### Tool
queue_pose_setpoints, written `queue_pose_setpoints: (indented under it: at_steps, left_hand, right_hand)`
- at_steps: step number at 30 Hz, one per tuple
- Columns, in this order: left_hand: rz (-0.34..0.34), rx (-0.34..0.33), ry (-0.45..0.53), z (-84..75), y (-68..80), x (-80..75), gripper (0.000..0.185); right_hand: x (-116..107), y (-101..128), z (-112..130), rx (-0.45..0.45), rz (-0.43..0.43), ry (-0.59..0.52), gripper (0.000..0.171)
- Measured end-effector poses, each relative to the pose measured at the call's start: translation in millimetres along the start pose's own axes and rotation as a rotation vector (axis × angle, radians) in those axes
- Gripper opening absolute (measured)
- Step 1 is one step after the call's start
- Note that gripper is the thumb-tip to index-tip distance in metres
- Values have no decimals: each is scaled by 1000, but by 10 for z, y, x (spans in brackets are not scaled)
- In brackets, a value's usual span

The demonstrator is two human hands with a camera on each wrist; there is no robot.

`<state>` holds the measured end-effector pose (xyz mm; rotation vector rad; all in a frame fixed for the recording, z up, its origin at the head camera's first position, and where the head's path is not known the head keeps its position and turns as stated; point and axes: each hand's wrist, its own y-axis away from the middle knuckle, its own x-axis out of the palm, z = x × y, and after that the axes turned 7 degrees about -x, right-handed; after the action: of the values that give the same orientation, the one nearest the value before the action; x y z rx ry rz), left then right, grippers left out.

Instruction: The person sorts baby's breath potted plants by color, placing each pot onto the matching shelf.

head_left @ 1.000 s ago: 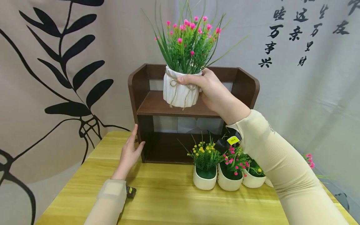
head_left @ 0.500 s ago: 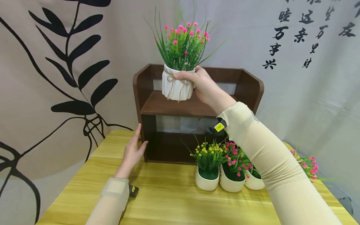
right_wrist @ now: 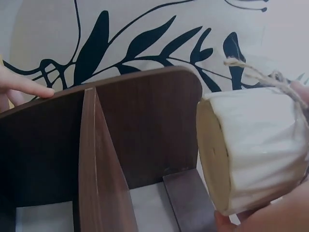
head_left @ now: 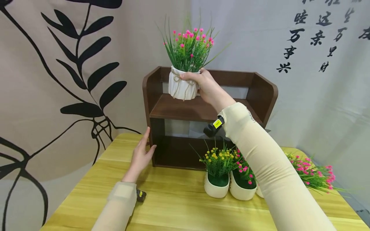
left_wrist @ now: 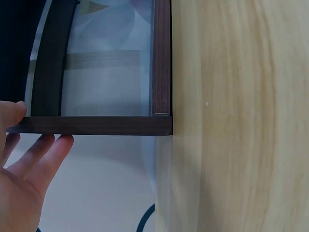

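My right hand (head_left: 210,86) holds a white, ribbed flower pot (head_left: 180,86) tied with twine, its thumb across the front. Pink artificial flowers and long green blades rise from it. The pot hangs in front of the upper level of a brown two-tier shelf (head_left: 185,109); its pale underside shows in the right wrist view, and a gap lies between it and the shelf board. With thumb on the inner face and fingers on the outer, my left hand (left_wrist: 30,166) pinches the shelf's left side panel (left_wrist: 111,126).
On the wooden table (head_left: 173,205), a white pot with yellow flowers (head_left: 216,187) stands before the shelf. Next to it is a pink-flowered pot (head_left: 242,189), and others are partly hidden by my right sleeve. More pink flowers (head_left: 312,173) show farther right. Patterned cloth hangs behind.
The held pot has moved away from me and a little lower, toward the upper shelf. The view has turned slightly left. My left hand keeps its place on the side panel.
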<state>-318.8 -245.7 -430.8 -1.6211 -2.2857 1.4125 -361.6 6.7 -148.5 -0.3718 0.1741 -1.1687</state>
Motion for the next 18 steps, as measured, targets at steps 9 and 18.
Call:
queue_pose_setpoints:
  at_steps: [9, 18]
  left_hand:
    - [16, -31, 2, -5, 12, 3, 84]
    - [17, -32, -6, -6, 7, -8, 84]
  right_hand:
    - [41, -131, -163, 29, 33, 21, 43]
    - [101, -210, -330, 18, 91, -1, 38]
